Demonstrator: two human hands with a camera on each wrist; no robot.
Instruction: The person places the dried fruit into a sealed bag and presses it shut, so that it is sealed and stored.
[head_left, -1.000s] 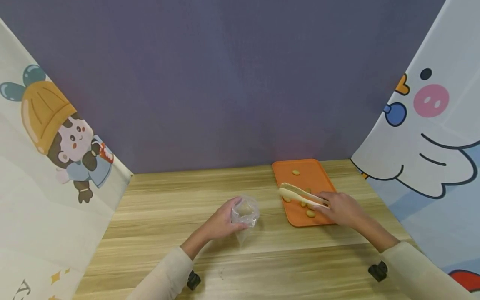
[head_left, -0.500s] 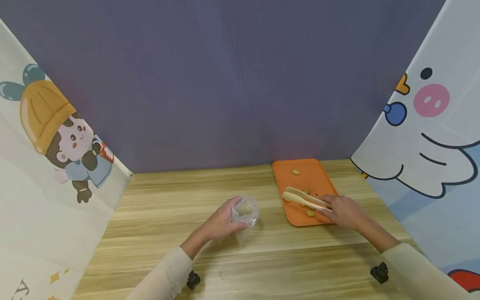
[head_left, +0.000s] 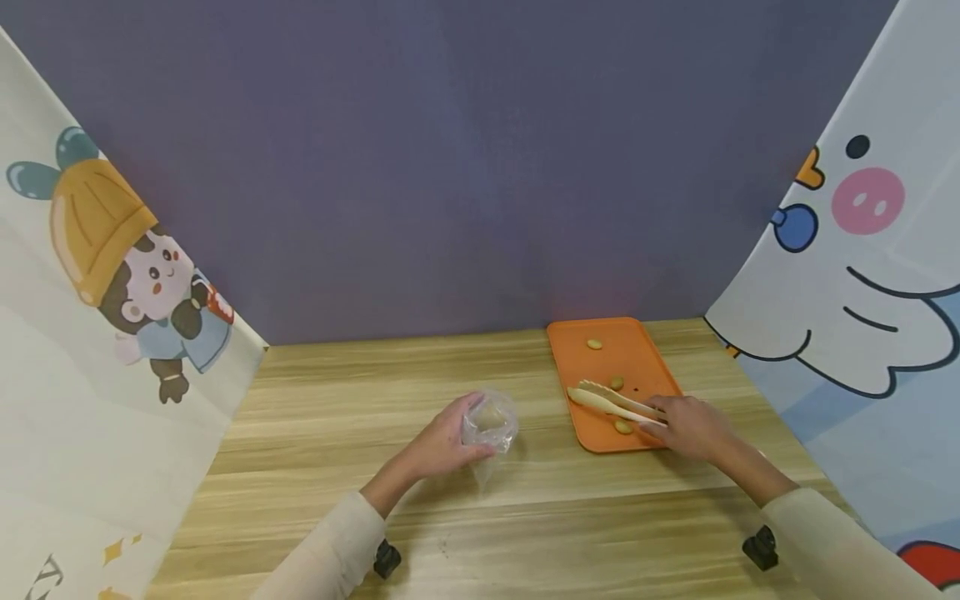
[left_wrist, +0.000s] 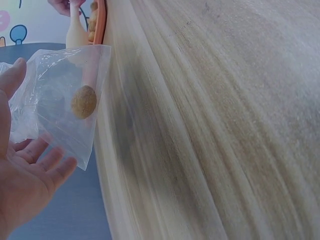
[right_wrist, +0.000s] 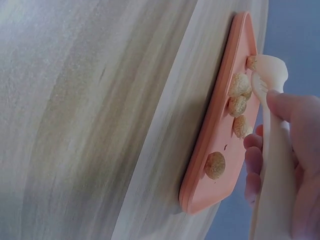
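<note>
My left hand (head_left: pixel 444 442) holds a clear plastic bag (head_left: pixel 501 412) by its mouth, thumb at one side and fingers at the other. One rough tan ball (left_wrist: pixel 83 102), walnut-like, shows inside the bag in the left wrist view. In my right hand (head_left: pixel 693 427) I grip cream-coloured tongs (head_left: pixel 617 410) over an orange tray (head_left: pixel 576 360). Their tips lie low at the tray's left edge, right at one ball (right_wrist: pixel 251 62) in the right wrist view. Several more such balls (right_wrist: pixel 215 165) lie on the tray, some partly hidden under the tongs in the head view.
The wood-grain table (head_left: pixel 360 400) meets a dark grey-blue backdrop (head_left: pixel 480 167) just behind the tray. Printed cartoon sheets (head_left: pixel 892 275) hang along both sides. A black wrist mount (head_left: pixel 761 547) shows under my right sleeve, another (head_left: pixel 387 559) under the left.
The tongs have come down closer to the tray, their tips shifting slightly right and covering a ball at the left edge. My left hand and the bag stay in place.
</note>
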